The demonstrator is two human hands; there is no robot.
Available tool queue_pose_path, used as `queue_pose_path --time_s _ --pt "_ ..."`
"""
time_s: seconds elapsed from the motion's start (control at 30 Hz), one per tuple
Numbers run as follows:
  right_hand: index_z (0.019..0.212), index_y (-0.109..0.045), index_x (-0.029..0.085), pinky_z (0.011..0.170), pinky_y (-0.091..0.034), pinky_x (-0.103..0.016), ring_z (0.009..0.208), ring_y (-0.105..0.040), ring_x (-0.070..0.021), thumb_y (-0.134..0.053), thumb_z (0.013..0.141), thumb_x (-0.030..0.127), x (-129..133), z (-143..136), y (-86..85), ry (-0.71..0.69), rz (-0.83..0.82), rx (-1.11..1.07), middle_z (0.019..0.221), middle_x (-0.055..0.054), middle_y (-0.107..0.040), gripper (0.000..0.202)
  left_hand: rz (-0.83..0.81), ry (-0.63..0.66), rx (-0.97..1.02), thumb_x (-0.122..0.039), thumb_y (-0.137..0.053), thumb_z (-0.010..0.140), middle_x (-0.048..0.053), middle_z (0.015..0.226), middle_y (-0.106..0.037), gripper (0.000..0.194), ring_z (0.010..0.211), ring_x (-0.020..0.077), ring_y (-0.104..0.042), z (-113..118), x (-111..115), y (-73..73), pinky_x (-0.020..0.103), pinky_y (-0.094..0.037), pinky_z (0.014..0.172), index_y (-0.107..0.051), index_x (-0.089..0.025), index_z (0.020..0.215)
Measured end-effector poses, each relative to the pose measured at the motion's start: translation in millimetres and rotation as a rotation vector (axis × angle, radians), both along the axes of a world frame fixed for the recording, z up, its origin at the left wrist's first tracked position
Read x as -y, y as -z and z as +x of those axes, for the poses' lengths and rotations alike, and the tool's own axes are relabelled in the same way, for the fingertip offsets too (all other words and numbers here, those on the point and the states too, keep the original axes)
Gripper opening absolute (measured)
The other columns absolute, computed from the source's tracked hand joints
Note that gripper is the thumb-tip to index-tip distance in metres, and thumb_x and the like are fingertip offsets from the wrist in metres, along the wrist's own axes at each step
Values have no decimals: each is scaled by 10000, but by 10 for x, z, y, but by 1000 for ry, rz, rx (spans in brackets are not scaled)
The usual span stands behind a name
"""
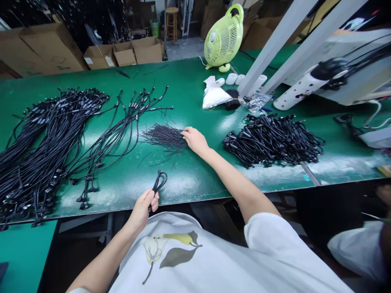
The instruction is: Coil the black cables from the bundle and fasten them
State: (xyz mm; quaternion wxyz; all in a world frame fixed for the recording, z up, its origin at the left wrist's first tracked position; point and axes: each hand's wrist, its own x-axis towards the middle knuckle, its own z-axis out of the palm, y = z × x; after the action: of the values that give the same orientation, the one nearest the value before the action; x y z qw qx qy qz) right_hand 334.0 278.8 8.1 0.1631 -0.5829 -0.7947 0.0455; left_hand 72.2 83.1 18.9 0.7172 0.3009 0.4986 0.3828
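Note:
My left hand [146, 205] is closed around a folded bundle of black cable [159, 182], just over the table's front edge. The cable's loops stick up above the fist, and its lower part is hidden in my fingers. Further forward, my right hand [194, 139] has its fingers pinched at the right end of a loose heap of thin black twist ties [165, 136]. How many ties lie between the fingertips is hidden. A few stray ties are scattered around the heap.
Long loose cables [61, 118] cover the left of the green table [189, 183], with a smaller spread [122, 122] beside them. Bundled cables [275, 140] are piled at right. Behind stand a green fan [222, 38], a white plastic bag [214, 95], a bottle [301, 89] and grey posts [275, 44].

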Motion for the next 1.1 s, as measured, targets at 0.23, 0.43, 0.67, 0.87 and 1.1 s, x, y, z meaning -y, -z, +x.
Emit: queue_pose_path --time_s 0.23,0.43,0.67,0.87,1.1 --pt "1011 -620 78 776 -368 -335 885 -535 -231 -370 951 187 202 -124 24 60 26 -65 1039 -184 -608 279 14 -190 121 -496 -747 731 -65 584 -383 426 504 54 -360 69 -73 -106 199 -269 491 -566 -120 814" --pt "894 -626 181 707 -424 -234 752 -580 -131 -497 915 256 1300 -697 2 -263 -346 -650 850 -18 -655 151 74 -161 147 -471 -673 817 -70 615 -382 450 513 68 -346 192 -123 -90 209 -272 509 -539 -145 1096" --pt "852 -616 146 670 -385 -266 666 -512 -135 -425 952 181 1602 -863 -157 -357 85 -248 723 -29 -585 218 179 -39 -46 -418 -556 881 -42 653 -432 341 548 96 -358 211 -210 -71 239 -290 536 -566 -140 1078" --pt "1010 -636 114 981 -334 -449 1112 -504 -248 -286 881 43 1364 -857 -340 -900 603 146 1096 -128 -619 380 165 172 -325 -187 -506 854 -36 597 -446 104 607 120 -390 73 -249 10 265 -320 604 -590 -160 799" --pt "792 -618 147 699 -391 -413 738 -497 -250 -317 744 20 1281 -958 -273 -995 741 290 752 -102 -547 331 25 268 -118 -358 -668 716 -47 562 -460 286 529 86 -403 -46 -175 29 270 -353 578 -491 -163 605"
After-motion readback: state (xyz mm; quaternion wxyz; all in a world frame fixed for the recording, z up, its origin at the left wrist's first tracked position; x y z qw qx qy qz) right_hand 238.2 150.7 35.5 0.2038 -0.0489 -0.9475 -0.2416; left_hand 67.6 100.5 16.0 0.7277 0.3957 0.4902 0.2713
